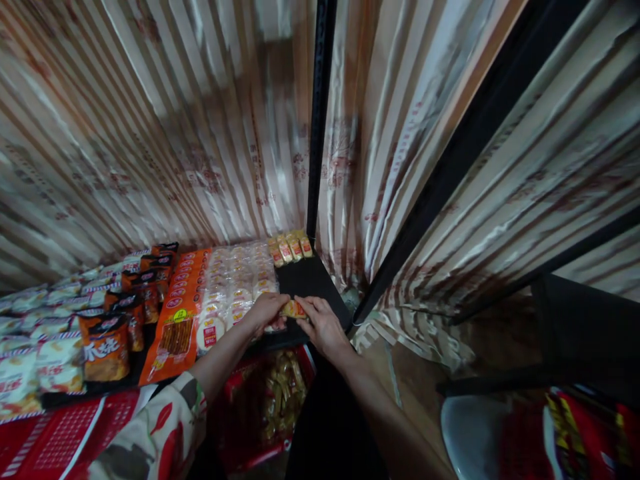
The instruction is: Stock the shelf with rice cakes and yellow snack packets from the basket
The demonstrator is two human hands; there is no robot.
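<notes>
Between both hands is a small yellow-wrapped snack packet (293, 309), above the near part of a black shelf (320, 280). My left hand (270, 312) grips its left end, fingers closed. From the other side my right hand (320, 323) pinches its right end. Several similar yellow packets (293, 247) stand in a row at the shelf's back corner. Left of my hands lie rows of round white crackers in clear wrap (235, 283). Below the shelf edge, a red basket (250, 460) holds many gold-wrapped packets (285, 393).
Orange snack packs (177, 307), brown-orange bags (105, 347) and white bags (60, 360) fill the shelf's left side. Another red basket (65, 433) sits below them. Black posts (320, 120) and striped curtains (200, 133) border the shelf. A pale round stool or tub (467, 433) stands lower right.
</notes>
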